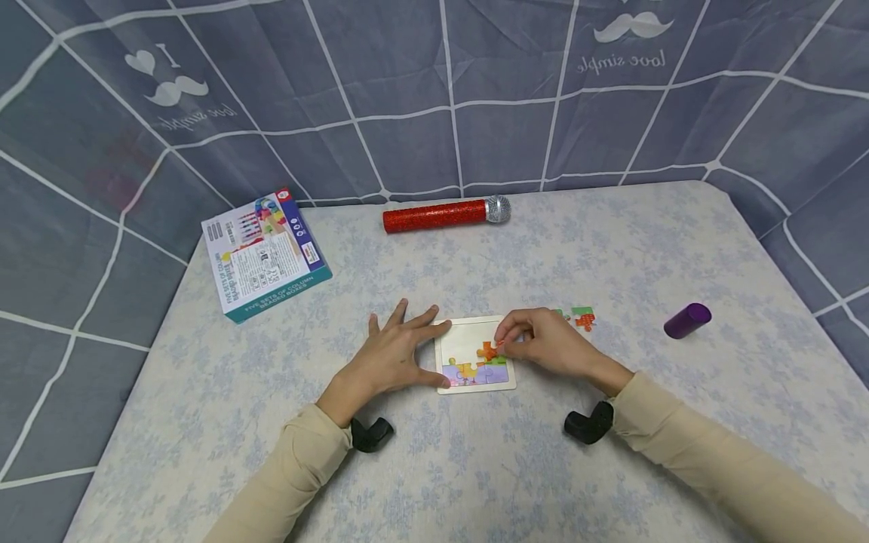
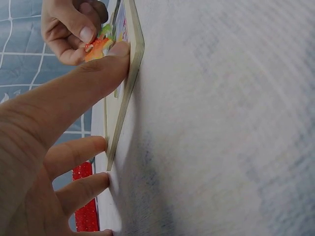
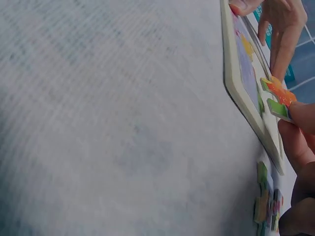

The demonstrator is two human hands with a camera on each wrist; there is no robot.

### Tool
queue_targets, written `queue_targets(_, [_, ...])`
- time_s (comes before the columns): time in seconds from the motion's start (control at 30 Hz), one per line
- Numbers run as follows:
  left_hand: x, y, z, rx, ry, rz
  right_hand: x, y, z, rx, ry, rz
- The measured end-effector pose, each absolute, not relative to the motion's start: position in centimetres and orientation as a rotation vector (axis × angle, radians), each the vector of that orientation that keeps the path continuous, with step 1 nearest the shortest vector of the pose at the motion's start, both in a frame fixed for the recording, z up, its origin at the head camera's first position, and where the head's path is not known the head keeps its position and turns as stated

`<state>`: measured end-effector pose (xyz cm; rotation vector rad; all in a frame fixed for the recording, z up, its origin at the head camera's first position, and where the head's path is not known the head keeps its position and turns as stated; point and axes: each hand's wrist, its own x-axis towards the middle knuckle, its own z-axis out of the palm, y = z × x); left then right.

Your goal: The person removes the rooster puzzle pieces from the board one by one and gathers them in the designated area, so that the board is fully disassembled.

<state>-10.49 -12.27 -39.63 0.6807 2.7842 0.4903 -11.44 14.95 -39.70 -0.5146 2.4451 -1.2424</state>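
A small white puzzle tray [image 1: 482, 390] lies on the table, with lilac and yellow pieces [image 1: 495, 374] along its near side. My left hand [image 1: 392, 356] has its fingers spread, with the thumb on the tray's near left corner and the index finger on the far left corner. Over the tray's right part, my right hand [image 1: 553, 347] pinches an orange and green puzzle piece [image 3: 280, 94] between thumb and fingertips. In the right wrist view that piece is tilted above the tray; its exact contact with the tray is hard to tell.
Loose puzzle pieces [image 1: 584, 318] lie right of the tray, partly behind the right hand. A purple cylinder [image 1: 688, 320] lies farther right. At the back are a red glittery microphone [image 1: 441, 216] and a printed box [image 1: 265, 254]. Grey patterned cloth hangs behind the table.
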Motion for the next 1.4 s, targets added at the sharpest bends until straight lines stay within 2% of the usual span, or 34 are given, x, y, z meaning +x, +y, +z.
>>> queue_targets(0.83, [-10.4,-12.4,-39.8,0.677,2.779,0.488,-10.7,24.4,-39.5,-0.162,2.473,-1.284])
queue_targets(1.4, [-10.4,-12.4,-39.7,0.668,2.767,0.497,-9.9,27.0,-39.8,-0.083,2.542,-1.196])
